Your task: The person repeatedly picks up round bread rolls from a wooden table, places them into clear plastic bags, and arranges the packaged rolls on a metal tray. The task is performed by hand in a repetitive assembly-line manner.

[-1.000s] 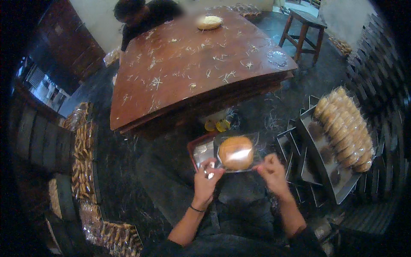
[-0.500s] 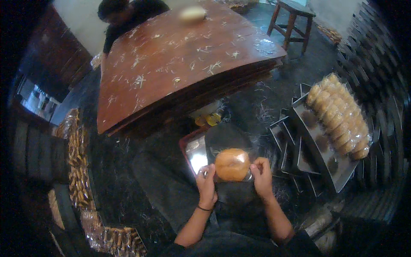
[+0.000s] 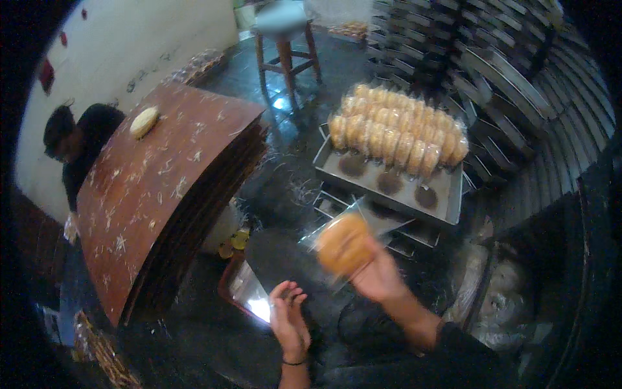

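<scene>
Two hands at work: my right hand grips the bagged bun by its lower edge, at two o'clock from my open, empty left hand, and that loose plastic could slip free.

Bagged bun before bun tray

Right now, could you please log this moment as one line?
right hand: holds bagged bun | left hand: open, empty | bun tray: beyond
</scene>
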`<state>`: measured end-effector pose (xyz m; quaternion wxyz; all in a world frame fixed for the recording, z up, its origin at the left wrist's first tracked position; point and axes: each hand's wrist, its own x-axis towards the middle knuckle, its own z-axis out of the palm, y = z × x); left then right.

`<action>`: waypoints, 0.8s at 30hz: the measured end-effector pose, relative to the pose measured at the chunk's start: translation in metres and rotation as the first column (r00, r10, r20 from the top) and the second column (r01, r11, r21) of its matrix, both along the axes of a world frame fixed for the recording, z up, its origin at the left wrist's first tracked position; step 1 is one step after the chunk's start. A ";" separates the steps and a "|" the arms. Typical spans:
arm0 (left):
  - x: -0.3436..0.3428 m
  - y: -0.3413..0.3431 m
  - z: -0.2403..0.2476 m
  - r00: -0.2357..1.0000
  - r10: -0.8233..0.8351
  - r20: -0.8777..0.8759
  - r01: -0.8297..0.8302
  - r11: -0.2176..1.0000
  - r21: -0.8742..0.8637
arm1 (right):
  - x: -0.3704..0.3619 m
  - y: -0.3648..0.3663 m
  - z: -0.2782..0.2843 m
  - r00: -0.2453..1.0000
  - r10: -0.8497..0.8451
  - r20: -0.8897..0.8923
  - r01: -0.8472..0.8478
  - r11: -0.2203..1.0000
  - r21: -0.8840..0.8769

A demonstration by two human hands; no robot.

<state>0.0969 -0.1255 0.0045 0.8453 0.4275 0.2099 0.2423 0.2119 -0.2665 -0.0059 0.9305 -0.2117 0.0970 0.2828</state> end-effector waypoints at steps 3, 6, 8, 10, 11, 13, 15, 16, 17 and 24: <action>-0.015 0.027 -0.005 0.998 0.051 -0.032 -0.048 0.995 0.086 | 0.048 -0.066 0.017 0.836 -0.480 0.267 0.532 0.829 -0.173; -0.022 0.041 0.011 0.985 0.096 -0.145 -0.081 0.991 0.104 | 0.106 -0.125 0.025 0.434 -0.591 0.680 0.901 0.290 -0.322; -0.020 0.043 0.011 0.981 0.113 -0.159 -0.098 0.990 0.099 | 0.153 -0.161 -0.001 0.367 -0.569 0.736 0.917 0.089 -0.389; -0.017 0.041 0.008 0.981 0.101 -0.168 -0.088 0.992 0.086 | 0.205 -0.196 -0.043 0.414 -0.370 0.832 0.854 -0.159 -0.496; -0.016 0.043 0.005 0.981 0.097 -0.169 -0.084 0.993 0.082 | 0.221 -0.200 -0.054 0.457 -0.263 0.850 0.808 -0.276 -0.520; -0.018 0.048 -0.003 0.976 0.115 -0.184 -0.103 0.992 0.077 | 0.226 -0.169 -0.051 0.550 -0.327 0.769 0.727 -0.265 -0.633; -0.025 0.052 -0.009 0.964 0.165 -0.208 -0.151 0.985 0.079 | 0.224 -0.135 -0.042 0.599 -0.392 0.699 0.716 -0.128 -0.686; -0.024 0.051 -0.012 0.967 0.160 -0.200 -0.150 0.987 0.064 | 0.233 -0.144 -0.047 0.556 -0.399 0.729 0.777 -0.060 -0.626; -0.022 0.049 -0.015 0.970 0.148 -0.192 -0.142 0.989 0.044 | 0.247 -0.168 -0.060 0.510 -0.408 0.757 0.830 0.001 -0.558; -0.046 0.074 -0.048 0.939 0.187 -0.289 -0.146 0.976 0.159 | 0.218 -0.167 -0.050 0.296 -0.149 0.944 0.953 -0.019 -0.302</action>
